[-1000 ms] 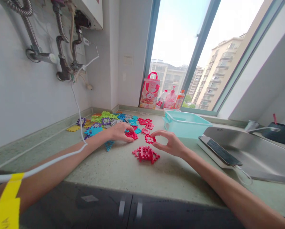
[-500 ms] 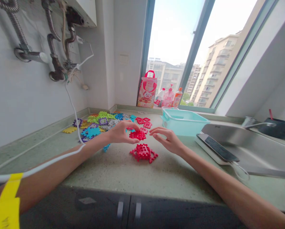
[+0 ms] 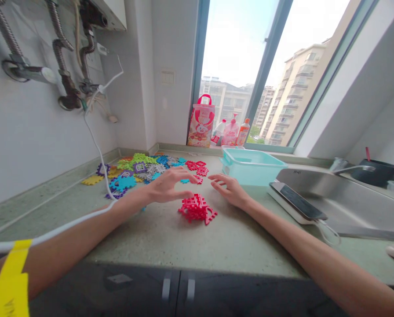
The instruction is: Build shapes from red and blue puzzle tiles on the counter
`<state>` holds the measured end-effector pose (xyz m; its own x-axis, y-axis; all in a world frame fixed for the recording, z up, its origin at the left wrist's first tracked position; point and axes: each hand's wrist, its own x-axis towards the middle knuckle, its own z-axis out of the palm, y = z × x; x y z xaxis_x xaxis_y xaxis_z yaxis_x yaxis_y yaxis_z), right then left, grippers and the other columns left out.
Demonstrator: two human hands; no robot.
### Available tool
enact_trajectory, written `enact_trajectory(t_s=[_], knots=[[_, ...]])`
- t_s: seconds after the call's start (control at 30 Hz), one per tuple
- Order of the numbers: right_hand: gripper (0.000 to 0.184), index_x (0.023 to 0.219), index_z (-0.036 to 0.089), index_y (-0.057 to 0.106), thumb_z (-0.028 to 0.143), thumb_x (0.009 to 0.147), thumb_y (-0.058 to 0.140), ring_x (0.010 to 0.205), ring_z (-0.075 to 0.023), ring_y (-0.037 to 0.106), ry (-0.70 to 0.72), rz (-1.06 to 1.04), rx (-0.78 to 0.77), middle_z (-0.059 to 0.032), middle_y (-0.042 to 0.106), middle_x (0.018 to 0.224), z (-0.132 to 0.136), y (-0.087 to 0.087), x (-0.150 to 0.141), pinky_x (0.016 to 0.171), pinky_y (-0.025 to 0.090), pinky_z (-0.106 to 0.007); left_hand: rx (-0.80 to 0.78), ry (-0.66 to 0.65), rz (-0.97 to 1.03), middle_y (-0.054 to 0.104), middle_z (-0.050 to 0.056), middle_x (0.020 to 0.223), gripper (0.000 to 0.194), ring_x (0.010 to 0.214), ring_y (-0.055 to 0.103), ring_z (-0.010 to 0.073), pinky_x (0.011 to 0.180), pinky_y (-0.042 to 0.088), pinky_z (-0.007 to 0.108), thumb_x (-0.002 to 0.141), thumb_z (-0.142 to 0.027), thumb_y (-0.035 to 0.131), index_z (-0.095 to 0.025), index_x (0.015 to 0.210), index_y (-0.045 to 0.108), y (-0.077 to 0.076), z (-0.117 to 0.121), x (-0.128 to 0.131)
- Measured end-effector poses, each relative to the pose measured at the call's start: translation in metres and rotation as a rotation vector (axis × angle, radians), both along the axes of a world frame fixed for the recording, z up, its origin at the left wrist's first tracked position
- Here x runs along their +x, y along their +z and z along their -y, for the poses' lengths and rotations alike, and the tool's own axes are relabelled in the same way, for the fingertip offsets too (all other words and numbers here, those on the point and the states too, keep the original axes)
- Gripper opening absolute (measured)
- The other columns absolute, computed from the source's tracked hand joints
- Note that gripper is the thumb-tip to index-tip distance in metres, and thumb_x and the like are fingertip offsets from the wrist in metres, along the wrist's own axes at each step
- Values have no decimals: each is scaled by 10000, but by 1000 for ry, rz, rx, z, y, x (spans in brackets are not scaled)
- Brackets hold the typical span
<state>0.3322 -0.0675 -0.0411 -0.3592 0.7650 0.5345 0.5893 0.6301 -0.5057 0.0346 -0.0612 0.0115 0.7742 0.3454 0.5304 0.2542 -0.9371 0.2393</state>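
the red pile (image 3: 196,209) has grown, another batch gathered: the left hand (image 3: 170,184) has unloaded there and gapes empty, the right hand (image 3: 230,190) empty too.

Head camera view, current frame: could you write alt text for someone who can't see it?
A person's open left hand and open right hand are near a small stack of red toothed pieces on a speckled counter. Farther back are a multicoloured pile of similar pieces, left, and a turquoise bin, right, beside a steel sink.
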Motion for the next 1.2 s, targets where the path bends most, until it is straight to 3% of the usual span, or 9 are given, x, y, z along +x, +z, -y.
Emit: enact_trajectory(t_s=[0.07,0.17,0.3,0.4,0.5,0.73,0.87,1.07,1.2], knots=[[379,1359,256,675,332,994,601,969,-197,725,4,77,36,-92,724,1263,-10,-6,-3,866,582,-351,25,123,5,762,77,1112,455,1071,650,258,1022,445,402,1073,-531,431,-212,1136,749,-1,-15,-9],[474,1447,275,621,304,974,636,1007,-197,715,27,194,103,-104,670,1385,-28,-9,-12,968,561,-391,122,349,-99,752,83,1150,358,1126,628,275,1048,431,429,1055,-386,457,-215,1134,761,-11,-36,-22],[287,1209,257,764,367,952,697,1099,-238,694,49,248,176,-90,755,1225,-47,-11,-20,1028,529,-421,182,472,-234,719,91,1234,295,1157,624,285,1054,433,445,976,-331,566,-248,1182,761,-28,-53,-29],[185,974,234,793,403,917,742,971,-227,704,24,238,165,-67,783,996,-49,-13,-14,940,546,-384,177,465,-254,725,85,1177,225,1130,634,284,1034,445,436,940,-330,617,-246,1076,775,-33,-57,-29],[144,899,211,773,353,878,768,861,-213,693,-6,211,146,-58,765,899,-39,-9,-4,865,548,-367,183,437,-250,728,89,1144,203,1116,634,285,1020,451,430,940,-378,634,-225,951,766,-31,-57,-30],[187,1063,228,725,280,884,742,1042,-233,703,252,-32,172,-66,768,1106,16,33,-17,979,542,-416,153,393,-279,730,106,1142,194,1124,647,281,1017,453,432,1012,-333,545,-196,1014,683,-33,-60,-30],[230,1127,243,718,242,898,716,1083,-241,701,421,17,142,-76,761,1149,38,43,-38,1016,546,-426,111,388,-171,721,118,1180,203,1165,644,284,1040,450,440,1036,-300,470,-202,1100,636,-33,-60,-28],[174,1089,253,747,291,919,735,1080,-254,697,481,104,148,-95,749,1166,41,42,-41,1010,552,-437,16,373,-72,696,105,1120,218,1079,655,277,1009,473,450,1072,-349,394,-218,1122,561,-19,-45,-28],[197,1095,252,769,391,982,687,1144,-264,693,389,27,145,-107,738,1225,36,46,-32,1047,537,-457,-65,253,39,661,110,1167,223,1087,638,246,1005,502,424,1082,-393,404,-213,1077,537,-9,-28,-21]])
